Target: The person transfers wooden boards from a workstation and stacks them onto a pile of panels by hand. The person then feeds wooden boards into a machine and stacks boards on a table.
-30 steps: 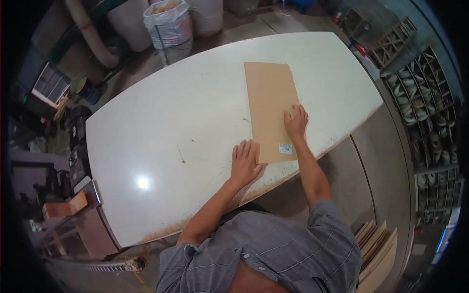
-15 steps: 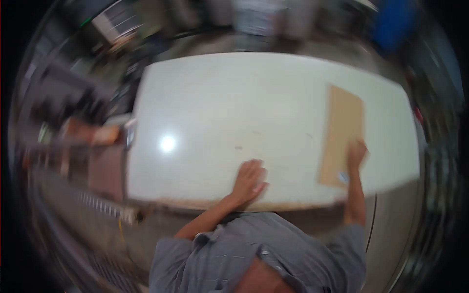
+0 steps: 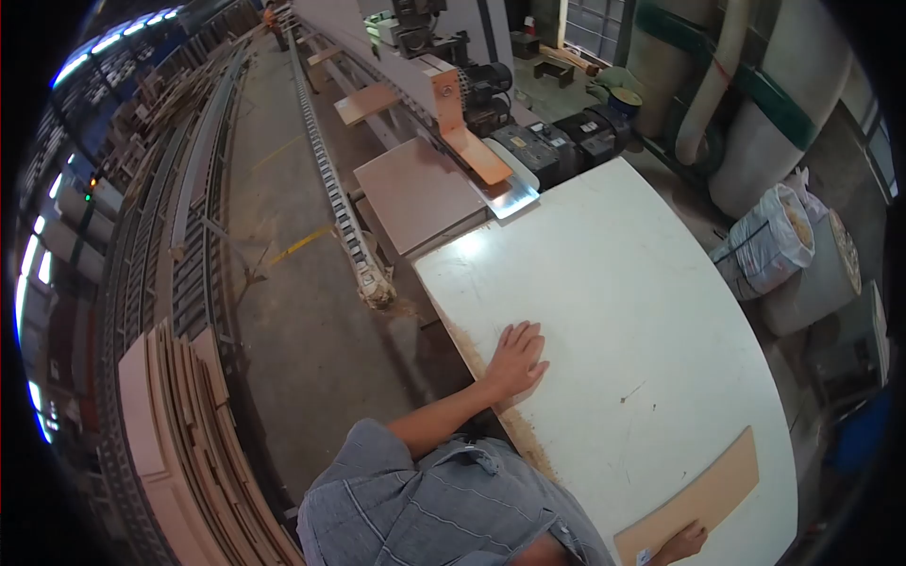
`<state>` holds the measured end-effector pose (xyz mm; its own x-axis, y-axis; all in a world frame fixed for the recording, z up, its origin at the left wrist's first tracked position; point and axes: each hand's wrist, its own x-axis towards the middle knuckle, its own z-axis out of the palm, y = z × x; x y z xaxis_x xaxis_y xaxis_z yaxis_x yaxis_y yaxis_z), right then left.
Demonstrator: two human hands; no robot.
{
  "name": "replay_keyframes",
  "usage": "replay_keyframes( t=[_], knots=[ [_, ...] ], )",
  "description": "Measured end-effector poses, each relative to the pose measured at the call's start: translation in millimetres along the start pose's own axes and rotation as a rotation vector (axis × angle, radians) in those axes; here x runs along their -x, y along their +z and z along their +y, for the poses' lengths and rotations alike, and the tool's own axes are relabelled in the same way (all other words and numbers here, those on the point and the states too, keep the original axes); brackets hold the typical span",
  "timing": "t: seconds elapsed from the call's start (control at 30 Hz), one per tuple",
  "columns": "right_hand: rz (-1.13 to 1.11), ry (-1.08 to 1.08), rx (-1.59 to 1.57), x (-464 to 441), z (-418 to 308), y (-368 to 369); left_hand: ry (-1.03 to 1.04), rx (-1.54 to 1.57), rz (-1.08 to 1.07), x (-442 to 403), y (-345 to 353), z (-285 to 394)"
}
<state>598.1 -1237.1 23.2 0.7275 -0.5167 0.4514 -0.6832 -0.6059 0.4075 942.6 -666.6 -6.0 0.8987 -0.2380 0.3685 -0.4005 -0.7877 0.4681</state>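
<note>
My left hand (image 3: 516, 359) rests on the white tabletop (image 3: 604, 311) near its worn edge, fingers spread and nothing in them. At the lower right, my right hand (image 3: 683, 542) lies on the brown board (image 3: 703, 491), close to its outer long edge. The fingers of that hand look bent, and whether they grip the edge is hard to make out. A small label (image 3: 644, 557) shows on the board beside the right wrist.
A machine (image 3: 472, 141) with an orange plate stands beyond the table's far end. Stacked boards (image 3: 193, 453) lean at lower left, near roller tracks (image 3: 198, 255). A filled white sack (image 3: 769, 241) stands at right. Far off, a person (image 3: 275, 26) is on the floor.
The view has swung left towards the machine and roller tracks. My left hand has left the board's side and now lies apart from it on the table; my right hand remains at the board.
</note>
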Motion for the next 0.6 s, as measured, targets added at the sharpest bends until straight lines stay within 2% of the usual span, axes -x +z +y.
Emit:
replay_keyframes(
  t=[0.1,0.2,0.3,0.4,0.5,0.57,0.6],
  knots=[
    [-0.099,0.035,-0.132,-4.0,0.6,8.2,0.009,0.012,0.0,-1.8,-2.0,-2.4],
    [0.001,0.019,-0.103,-2.5,-2.9,19.2,0.0,0.02,0.0,-0.3,-2.4,-3.8],
    [0.171,0.14,-0.172,-0.6,-16.9,18.5,0.007,0.051,0.006,1.3,-5.2,-5.1],
    [-0.061,0.361,-0.208,-7.2,-37.0,-8.7,0.008,0.077,-0.001,1.1,-6.5,-7.0],
    [0.057,0.359,-0.575,-42.8,-103.3,-64.5,0.005,0.091,-0.006,2.3,-8.3,-7.4],
    [0.127,0.36,-0.814,-44.8,-149.6,-69.3,0.017,0.095,-0.002,2.0,-8.6,-8.0],
    [0.087,0.324,-0.588,-62.1,-175.2,-17.2,0.028,0.095,-0.002,1.0,-9.5,-9.0]
  ],
)
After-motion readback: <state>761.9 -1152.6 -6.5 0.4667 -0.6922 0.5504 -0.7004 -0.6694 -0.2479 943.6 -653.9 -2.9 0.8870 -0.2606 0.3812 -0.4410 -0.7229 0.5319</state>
